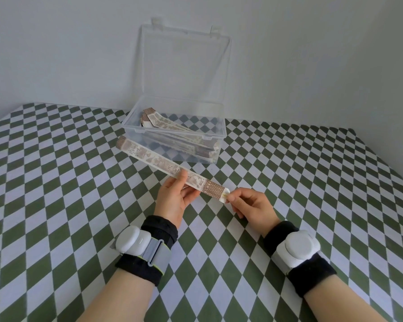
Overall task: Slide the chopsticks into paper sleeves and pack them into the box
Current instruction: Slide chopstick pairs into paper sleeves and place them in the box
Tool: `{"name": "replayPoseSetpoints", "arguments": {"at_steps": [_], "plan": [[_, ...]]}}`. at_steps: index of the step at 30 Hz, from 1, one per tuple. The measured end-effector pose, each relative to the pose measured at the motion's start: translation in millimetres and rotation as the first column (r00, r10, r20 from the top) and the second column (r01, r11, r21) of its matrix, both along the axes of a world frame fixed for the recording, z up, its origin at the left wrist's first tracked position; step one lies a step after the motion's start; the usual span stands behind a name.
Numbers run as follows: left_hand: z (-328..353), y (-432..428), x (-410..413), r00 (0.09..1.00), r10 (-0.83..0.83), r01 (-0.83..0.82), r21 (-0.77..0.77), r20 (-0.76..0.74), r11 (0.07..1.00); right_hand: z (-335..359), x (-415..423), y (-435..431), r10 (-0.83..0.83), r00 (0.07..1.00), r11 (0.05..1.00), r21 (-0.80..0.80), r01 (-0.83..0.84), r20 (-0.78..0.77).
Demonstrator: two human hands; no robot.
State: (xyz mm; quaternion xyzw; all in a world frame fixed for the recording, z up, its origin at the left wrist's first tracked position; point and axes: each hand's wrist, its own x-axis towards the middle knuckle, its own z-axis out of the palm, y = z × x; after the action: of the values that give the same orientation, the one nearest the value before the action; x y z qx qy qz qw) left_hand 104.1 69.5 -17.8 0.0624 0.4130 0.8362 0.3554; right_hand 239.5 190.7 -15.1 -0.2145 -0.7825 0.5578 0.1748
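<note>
In the head view we hold a long paper sleeve printed in brown and cream slantwise above the bench covered in a green-and-white diamond-checked cloth. Our left hand grips the sleeve near its middle, thumb on top and fingers curled underneath. Our right hand pinches the sleeve's near white end between thumb and forefinger, where a pale yellowish chopstick tip just shows. The sleeve's far brown end lies in front of the near left corner of a clear rectangular plastic box; we cannot tell whether it touches the wall. The box stands at the back of the bench by the white wall, its hinged clear lid open and upright. Inside it lie several more patterned sleeved chopsticks, stacked slantwise from the far left to the near right corner. Both wrists wear black bands carrying white rounded devices.
</note>
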Motion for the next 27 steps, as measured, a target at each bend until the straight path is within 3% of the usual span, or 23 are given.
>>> {"name": "replayPoseSetpoints", "arguments": {"at_steps": [6,19,27], "plan": [[-2.2,-1.7,2.3,0.997,-0.060,0.058,-0.028,-0.054,0.998,-1.1,-0.6,-2.9,-0.027,0.999,1.000,-0.011,0.027,0.027],[-2.6,0.6,1.2,0.997,-0.082,0.082,-0.036,0.012,0.996,-2.4,-2.7,1.7,0.007,0.999,1.000,-0.029,-0.005,0.052],[-10.7,0.0,9.6,0.983,-0.107,0.088,-0.129,-0.151,0.988,-5.3,-5.0,-0.4,0.008,1.000,0.994,-0.113,-0.007,0.004]]}}
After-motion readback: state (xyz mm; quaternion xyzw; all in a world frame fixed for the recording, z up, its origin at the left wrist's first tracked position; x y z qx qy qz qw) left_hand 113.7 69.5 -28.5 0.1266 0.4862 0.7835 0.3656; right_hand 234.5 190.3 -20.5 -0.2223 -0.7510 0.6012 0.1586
